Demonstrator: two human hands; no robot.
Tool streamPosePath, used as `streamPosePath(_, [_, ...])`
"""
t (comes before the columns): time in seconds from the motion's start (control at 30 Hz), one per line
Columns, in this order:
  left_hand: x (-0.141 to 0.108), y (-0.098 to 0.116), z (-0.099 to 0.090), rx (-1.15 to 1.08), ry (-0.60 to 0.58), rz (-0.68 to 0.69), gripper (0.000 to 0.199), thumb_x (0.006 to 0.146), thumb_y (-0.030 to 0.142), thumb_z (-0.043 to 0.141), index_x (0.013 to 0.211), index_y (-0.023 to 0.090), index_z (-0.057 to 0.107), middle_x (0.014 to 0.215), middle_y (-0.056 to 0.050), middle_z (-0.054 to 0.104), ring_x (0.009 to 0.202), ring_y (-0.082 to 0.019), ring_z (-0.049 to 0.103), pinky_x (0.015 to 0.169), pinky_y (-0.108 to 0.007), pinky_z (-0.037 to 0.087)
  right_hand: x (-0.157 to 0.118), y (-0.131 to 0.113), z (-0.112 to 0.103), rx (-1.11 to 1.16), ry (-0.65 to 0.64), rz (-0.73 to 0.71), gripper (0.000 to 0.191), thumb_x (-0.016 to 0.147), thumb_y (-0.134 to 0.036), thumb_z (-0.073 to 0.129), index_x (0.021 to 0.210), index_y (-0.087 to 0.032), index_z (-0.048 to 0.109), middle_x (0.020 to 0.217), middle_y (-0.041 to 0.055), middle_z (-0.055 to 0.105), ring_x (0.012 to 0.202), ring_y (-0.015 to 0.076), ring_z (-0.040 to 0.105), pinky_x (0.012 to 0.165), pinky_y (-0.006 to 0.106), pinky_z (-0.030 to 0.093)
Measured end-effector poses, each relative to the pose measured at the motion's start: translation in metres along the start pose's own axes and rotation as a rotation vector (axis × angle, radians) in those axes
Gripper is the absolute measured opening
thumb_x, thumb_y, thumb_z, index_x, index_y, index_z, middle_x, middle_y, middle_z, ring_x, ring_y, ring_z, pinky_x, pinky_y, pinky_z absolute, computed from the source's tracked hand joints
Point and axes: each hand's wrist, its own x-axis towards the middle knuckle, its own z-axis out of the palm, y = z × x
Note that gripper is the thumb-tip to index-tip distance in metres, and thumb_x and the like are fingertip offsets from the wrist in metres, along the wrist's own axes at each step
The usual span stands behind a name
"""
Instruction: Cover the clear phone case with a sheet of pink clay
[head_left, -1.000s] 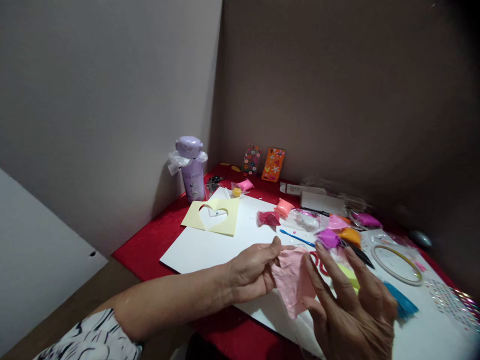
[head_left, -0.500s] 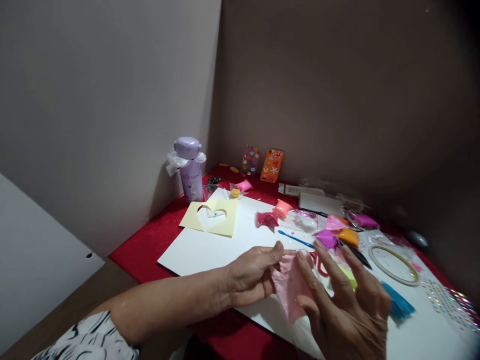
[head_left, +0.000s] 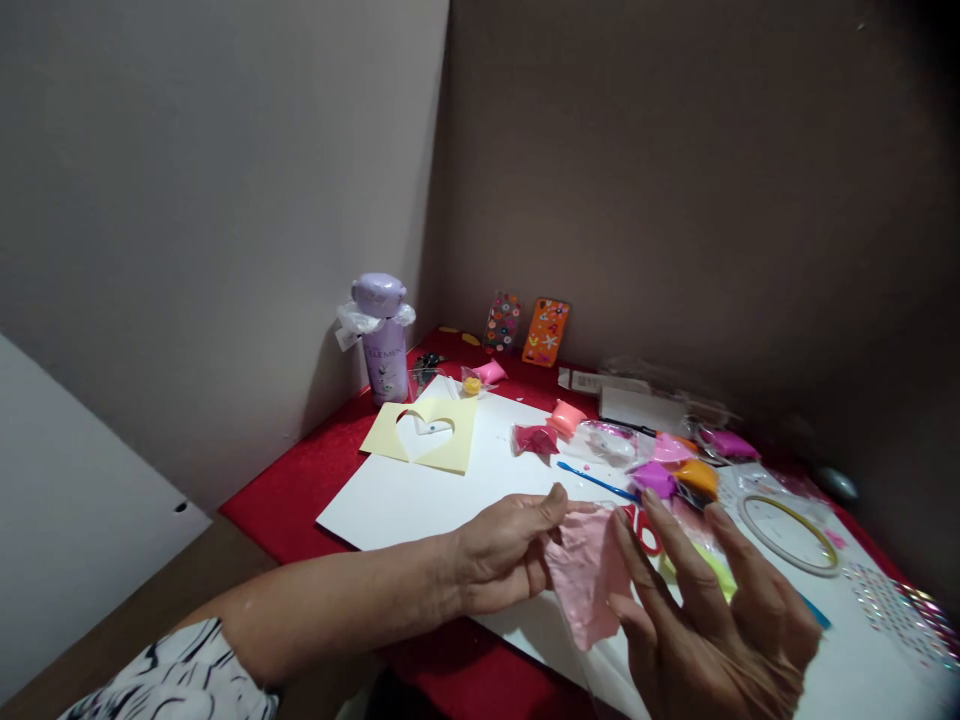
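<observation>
Here, the left hand (head_left: 508,553) pinches a pink sheet (head_left: 586,575); the right hand (head_left: 712,630), fingers spread, touches it.

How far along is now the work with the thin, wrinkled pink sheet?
Looks done: the pale yellow card has a heart-shaped opening, the orange phone case is decorated. In hand: the left hand holds the thin pink sheet; the right hand touches it. Remaining: it is not yet laid down; the rest is unclear.
</observation>
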Motion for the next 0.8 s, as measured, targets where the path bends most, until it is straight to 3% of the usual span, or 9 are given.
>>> streamPosePath(0.2, [0.002, 0.001, 0.0, -0.027, 0.024, -0.008, 0.042, 0.094, 0.035, 0.038, 0.101, 0.005, 0.067, 0.087, -0.014, 0.065, 0.07, -0.012, 0.059, 0.077, -0.027, 0.044, -0.004, 0.017, 0.002, -0.018, 0.032, -0.143, 0.043, 0.091, -0.042, 0.038, 0.122, -0.022, 0.059, 0.127, 0.0074, 0.058, 0.126, 0.0353, 0.043, 0.098, 0.05, 0.035])
streamPosePath(0.37, [0.002, 0.002, -0.002, -0.041, 0.048, 0.005, 0.039, 0.093, 0.036, 0.044, 0.094, 0.005, 0.067, 0.085, -0.013, 0.065, 0.071, -0.011, 0.059, 0.076, -0.025, 0.043, -0.004, 0.028, -0.001, 0.187, 0.033, -0.117, 0.043, 0.09, -0.037, 0.041, 0.129, -0.024, 0.053, 0.127, 0.0098, 0.057, 0.124, 0.0358, 0.045, 0.098, 0.052, 0.034])
streamPosePath(0.5, [0.0, 0.003, -0.001, -0.045, 0.047, 0.011, 0.037, 0.091, 0.038, 0.047, 0.088, 0.006, 0.066, 0.081, -0.012, 0.065, 0.068, -0.011, 0.058, 0.075, -0.026, 0.044, -0.004, 0.019, 0.001, 0.139, 0.027, -0.13, 0.041, 0.089, -0.047, 0.041, 0.122, -0.03, 0.059, 0.13, 0.0079, 0.056, 0.124, 0.0342, 0.046, 0.098, 0.049, 0.034])
streamPosePath(0.6, [0.0, 0.003, 0.002, -0.005, 0.013, 0.002, 0.04, 0.09, 0.041, 0.049, 0.092, 0.005, 0.066, 0.08, -0.013, 0.065, 0.068, -0.013, 0.06, 0.074, -0.027, 0.045, -0.004, 0.007, 0.005, 0.109, -0.002, -0.042, 0.04, 0.091, -0.051, 0.034, 0.115, -0.036, 0.062, 0.131, 0.0037, 0.055, 0.127, 0.0322, 0.043, 0.099, 0.05, 0.033])
streamPosePath(0.7, [-0.001, 0.003, 0.002, 0.031, 0.016, -0.006, 0.044, 0.086, 0.046, 0.054, 0.094, 0.005, 0.067, 0.078, -0.012, 0.065, 0.064, -0.013, 0.06, 0.07, -0.026, 0.045, -0.003, 0.003, 0.008, 0.015, 0.016, -0.178, 0.04, 0.089, -0.054, 0.038, 0.116, -0.036, 0.061, 0.132, 0.0035, 0.054, 0.128, 0.0313, 0.042, 0.099, 0.047, 0.034])
streamPosePath(0.8, [-0.003, 0.003, 0.003, 0.036, 0.027, 0.0, 0.045, 0.081, 0.049, 0.06, 0.093, 0.006, 0.068, 0.076, -0.011, 0.065, 0.063, -0.013, 0.059, 0.068, -0.026, 0.044, -0.003, 0.005, 0.009, -0.01, 0.028, -0.184, 0.04, 0.09, -0.051, 0.039, 0.117, -0.033, 0.061, 0.131, 0.0045, 0.055, 0.13, 0.0305, 0.04, 0.1, 0.047, 0.034])
